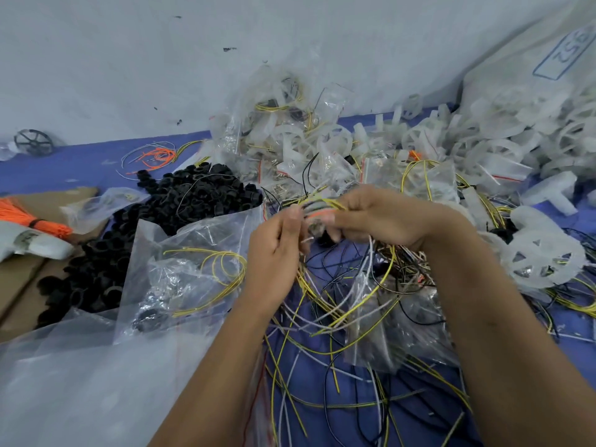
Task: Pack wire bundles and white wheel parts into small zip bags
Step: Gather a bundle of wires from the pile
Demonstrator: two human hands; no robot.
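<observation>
Both hands, left hand (277,243) and right hand (371,217), pinch a yellow-and-orange wire bundle (322,208); filled clear zip bags (290,130) heaped at twelve o'clock, loose white plastic wheels (503,137) at two o'clock remain.

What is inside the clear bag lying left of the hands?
The clear bag shows looped yellow wires and a dark part; crinkled plastic hides anything else.
</observation>
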